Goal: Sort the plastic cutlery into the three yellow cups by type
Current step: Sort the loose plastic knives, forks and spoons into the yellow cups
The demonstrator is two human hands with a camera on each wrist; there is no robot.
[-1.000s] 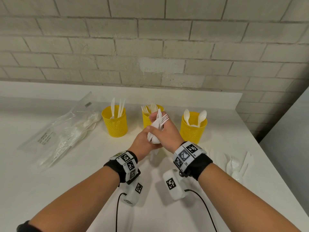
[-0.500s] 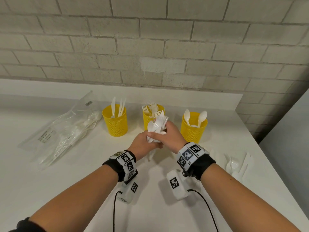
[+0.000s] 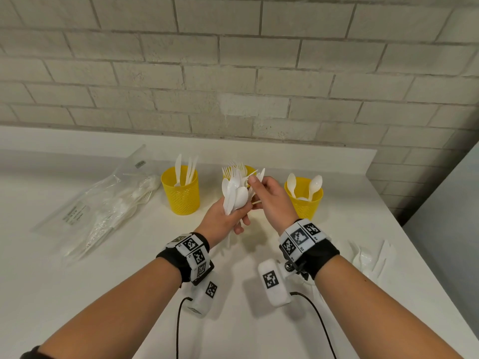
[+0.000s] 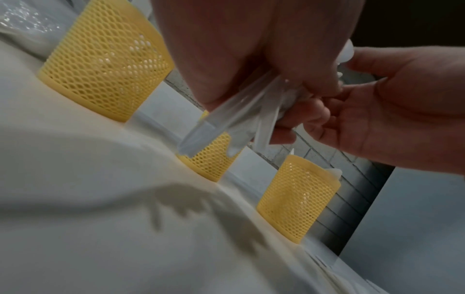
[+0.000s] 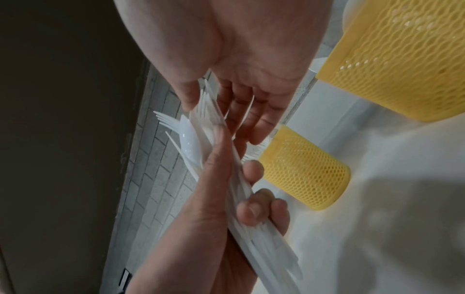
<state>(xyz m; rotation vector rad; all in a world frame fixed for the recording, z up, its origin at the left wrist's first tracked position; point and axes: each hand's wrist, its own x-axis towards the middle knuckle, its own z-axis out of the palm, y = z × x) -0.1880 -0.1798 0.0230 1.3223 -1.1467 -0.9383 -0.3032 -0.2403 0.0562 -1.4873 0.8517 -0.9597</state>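
Observation:
My left hand (image 3: 225, 218) grips a bundle of white plastic cutlery (image 3: 233, 195) by the handles, spoons and forks fanned upward, above the table in front of the middle cup. My right hand (image 3: 269, 198) pinches one white piece at the top right of the bundle (image 5: 201, 127); I cannot tell its type. Three yellow mesh cups stand in a row: the left cup (image 3: 180, 193) holds knives, the middle cup (image 3: 248, 169), mostly hidden behind my hands, holds forks, and the right cup (image 3: 305, 203) holds spoons. The handles (image 4: 226, 123) stick out below my left palm.
A clear plastic bag (image 3: 98, 203) with more white cutlery lies at the left. A few loose white pieces (image 3: 370, 257) lie near the table's right edge. A brick wall stands close behind the cups. The white table (image 3: 77, 294) drops off at the right.
My right hand has come off the bundle's middle and now pinches a piece at its top right. The bundle has tilted left and fanned out in my left hand.

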